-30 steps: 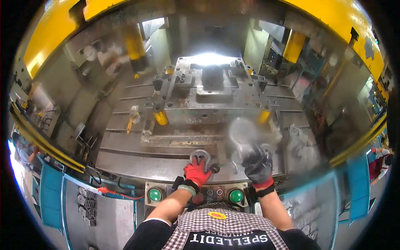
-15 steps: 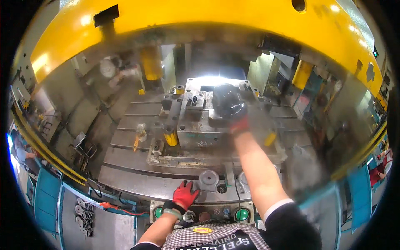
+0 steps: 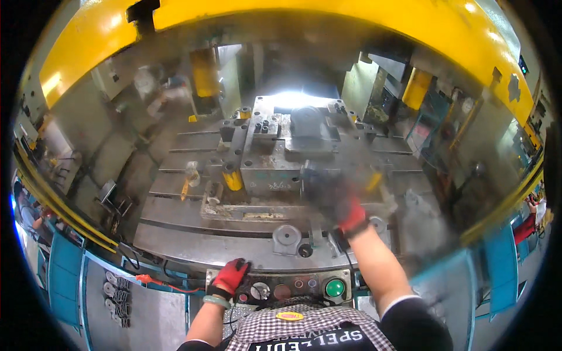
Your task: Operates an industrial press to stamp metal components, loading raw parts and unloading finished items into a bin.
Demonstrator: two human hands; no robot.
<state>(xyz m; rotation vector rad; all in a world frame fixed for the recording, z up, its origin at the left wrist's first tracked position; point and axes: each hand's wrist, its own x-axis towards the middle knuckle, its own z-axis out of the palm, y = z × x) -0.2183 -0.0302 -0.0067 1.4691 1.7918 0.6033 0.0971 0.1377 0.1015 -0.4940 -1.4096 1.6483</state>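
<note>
My left hand (image 3: 233, 275), in a red glove with dark fingertips, rests at the left end of the control panel (image 3: 266, 276). Its fingers are stretched out and it holds nothing. My right hand (image 3: 353, 215), also red-gloved, is over the front right of the steel die block (image 3: 275, 182). A dark metal piece (image 3: 322, 186), smeared by motion, is in its grip; its exact kind does not show. On the die stands a rounded grey form (image 3: 307, 124). A flat metal part with a round boss (image 3: 287, 238) lies on the press bed (image 3: 175, 234) between my hands.
The yellow press frame (image 3: 246, 9) arches overhead. Yellow posts (image 3: 232, 177) flank the die. A brush with a yellow handle (image 3: 185, 188) lies left on the bed. A green button (image 3: 335, 288) sits at the panel's right. Several metal parts (image 3: 117, 295) lie at lower left.
My right hand has drawn back toward me and right, bringing the dark piece off the die's top. My left hand has moved from the bed edge to the panel's left end, where it covers a green button.
</note>
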